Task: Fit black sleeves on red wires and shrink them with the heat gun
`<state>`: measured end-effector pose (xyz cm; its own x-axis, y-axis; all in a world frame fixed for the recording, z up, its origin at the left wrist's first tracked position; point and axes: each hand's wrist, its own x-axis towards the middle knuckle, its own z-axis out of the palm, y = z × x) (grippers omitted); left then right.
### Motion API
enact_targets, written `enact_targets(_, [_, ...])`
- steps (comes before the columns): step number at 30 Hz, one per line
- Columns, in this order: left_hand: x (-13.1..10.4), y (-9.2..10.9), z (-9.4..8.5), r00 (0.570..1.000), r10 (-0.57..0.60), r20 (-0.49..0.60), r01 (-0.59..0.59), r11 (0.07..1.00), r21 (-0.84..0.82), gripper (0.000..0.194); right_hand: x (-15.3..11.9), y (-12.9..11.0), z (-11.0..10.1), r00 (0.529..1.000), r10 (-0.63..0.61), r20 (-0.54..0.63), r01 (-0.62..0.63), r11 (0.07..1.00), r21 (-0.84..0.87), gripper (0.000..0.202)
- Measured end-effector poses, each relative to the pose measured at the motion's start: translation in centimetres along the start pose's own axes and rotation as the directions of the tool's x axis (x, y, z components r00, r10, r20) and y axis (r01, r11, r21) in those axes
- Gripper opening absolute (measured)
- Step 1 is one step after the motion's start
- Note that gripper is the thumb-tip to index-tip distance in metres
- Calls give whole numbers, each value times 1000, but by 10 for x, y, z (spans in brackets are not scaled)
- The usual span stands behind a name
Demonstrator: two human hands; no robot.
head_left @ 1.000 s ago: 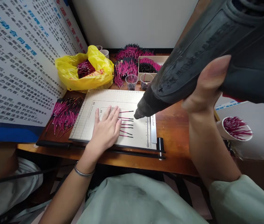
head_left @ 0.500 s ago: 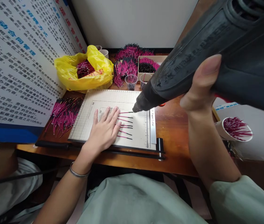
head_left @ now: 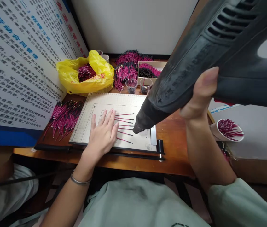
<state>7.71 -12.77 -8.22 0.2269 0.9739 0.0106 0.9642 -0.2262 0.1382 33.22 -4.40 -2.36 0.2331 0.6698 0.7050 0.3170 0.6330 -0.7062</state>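
Observation:
My left hand [head_left: 103, 132] lies flat with fingers spread on a gridded paper cutter [head_left: 124, 98]. Under its fingertips runs a row of several thin magenta wires [head_left: 124, 128], their black-sleeved ends pointing right. Some of each wire is hidden by the hand. My right hand [head_left: 200, 94] is wrapped round a large dark heat gun [head_left: 182, 67]; its thumb shows, while the other fingers are hidden behind the body. The gun tilts down to the left, its nozzle tip close to the black ends in the middle of the row. Whether it touches them I cannot tell.
Wire bundles lie left of the cutter [head_left: 66, 118] and at the back [head_left: 126, 72]. A yellow bag [head_left: 64, 74], two clear cups [head_left: 131, 85] and a box [head_left: 155, 64] stand behind it. A paper cup of wires [head_left: 215, 132] is at right; a printed board [head_left: 17, 63] stands left.
The heat gun's nozzle has moved from the farthest wire toward me, to the middle of the row. My left hand has slid slightly left, and more wire length shows beside it.

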Motion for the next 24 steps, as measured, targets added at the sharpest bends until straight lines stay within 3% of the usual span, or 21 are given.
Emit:
enact_targets(2, [-8,-2,0,1000,-6,-28,6,1000,-10,67,2,3,0,996,-69,64,76,991,-113,58])
enact_targets(5, [-6,-2,1,1000,24,18,-24,1000,-19,65,2,9,-2,990,-97,99,116,970,-213,58])
enact_targets(10, [21,1,4,999,32,40,-31,999,-31,65,-4,2,2,981,-91,-172,76,993,-87,34])
enact_targets(12, [26,1,5,999,24,30,-22,999,-37,65,-3,-4,5,976,-65,-209,57,997,-46,27])
enact_targets(15, [22,2,6,1000,7,20,-6,999,-49,64,0,-11,5,989,-37,-144,32,999,-36,20])
enact_targets(20, [26,7,4,999,-23,27,24,998,-61,65,-5,-14,1,988,-59,-141,68,996,60,30])
enact_targets(24, [33,8,-1,999,-42,34,44,997,-56,65,1,-12,5,999,28,-46,-24,996,91,28])
